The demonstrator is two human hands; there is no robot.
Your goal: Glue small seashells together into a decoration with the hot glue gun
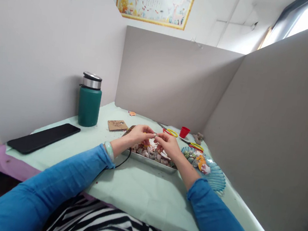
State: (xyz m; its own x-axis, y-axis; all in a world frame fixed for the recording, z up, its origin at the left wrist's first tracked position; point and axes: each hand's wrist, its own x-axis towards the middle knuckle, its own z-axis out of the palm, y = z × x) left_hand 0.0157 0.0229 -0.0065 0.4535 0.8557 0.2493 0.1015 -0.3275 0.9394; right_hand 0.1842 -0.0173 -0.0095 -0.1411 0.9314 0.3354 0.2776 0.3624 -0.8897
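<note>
Above a metal tray point(152, 163) of shells and small stones, my two hands meet at the fingertips. My left hand point(140, 133) is closed in a pinch, with a pale bangle at its wrist. Pinched from the other side, my right hand point(167, 143) nearly touches it. A tiny item lies between the fingertips, too small to name. The shells and stones point(152, 153) show white, brown and grey below the hands. To the right, a blue scalloped glass dish point(216, 177) holds more shells point(201, 161), orange, white and greenish.
A green bottle point(89, 104) and a black phone-like slab point(44, 137) are on the left. Behind the tray lie a brown card point(117, 125), scissors point(170, 132), a red cup point(185, 132) and red-yellow-handled pliers or cutters point(195, 146). Grey partitions point(175, 80) enclose the table.
</note>
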